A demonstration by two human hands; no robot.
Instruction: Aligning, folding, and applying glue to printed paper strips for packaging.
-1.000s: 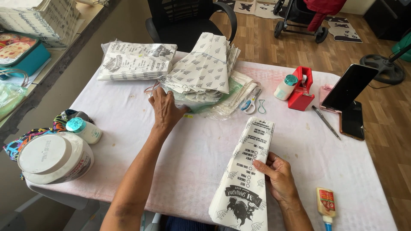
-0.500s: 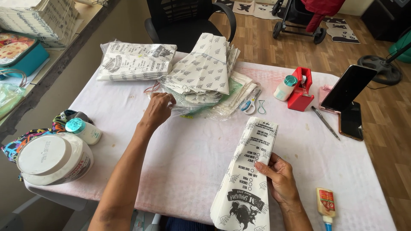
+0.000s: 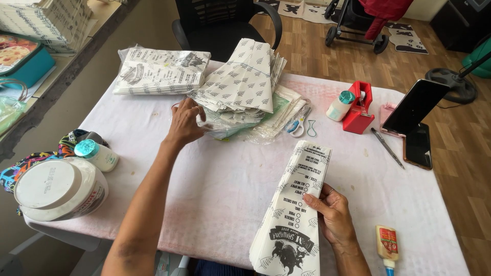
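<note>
White printed paper bags (image 3: 292, 220) lie in a stack near the table's (image 3: 215, 189) front edge, pinched at the side by the right hand (image 3: 335, 217), while the left hand (image 3: 185, 122), fingers curled, touches the plastic-wrapped pile of patterned bags (image 3: 240, 87) farther back

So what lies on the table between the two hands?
Only bare white tablecloth, in the head view. The left hand touches the paper pile; the right hand holds the printed bags.
</note>
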